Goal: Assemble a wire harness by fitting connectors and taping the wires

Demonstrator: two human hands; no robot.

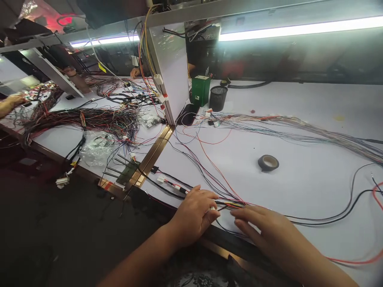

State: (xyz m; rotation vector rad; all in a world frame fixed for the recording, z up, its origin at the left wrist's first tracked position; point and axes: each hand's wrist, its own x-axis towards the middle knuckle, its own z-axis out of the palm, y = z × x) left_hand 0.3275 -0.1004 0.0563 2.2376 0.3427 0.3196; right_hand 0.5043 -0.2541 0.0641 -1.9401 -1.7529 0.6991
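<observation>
My left hand [197, 209] is at the table's front edge, fingers curled over a bundle of wires. A small white connector [212, 208] shows between its thumb and index finger, partly covered. To its right, my right hand [266, 225] rests by the same wires, fingers stretched out and thumb apart. Black, red and yellow wires [231, 205] run between the two hands. Beyond my left hand lie a white plug [160, 179] on a red-and-black lead and a black connector [154, 169]. My palms hide part of the bundle.
A tape roll [268, 162] lies mid-table, with a long wire harness [284, 119] behind it. A green box [200, 91], mesh cup [218, 98] and phone [188, 114] stand by the divider [170, 59]. A metal pin fixture [127, 171] and heaped harnesses [89, 119] lie left; another person's hand [10, 104] is there.
</observation>
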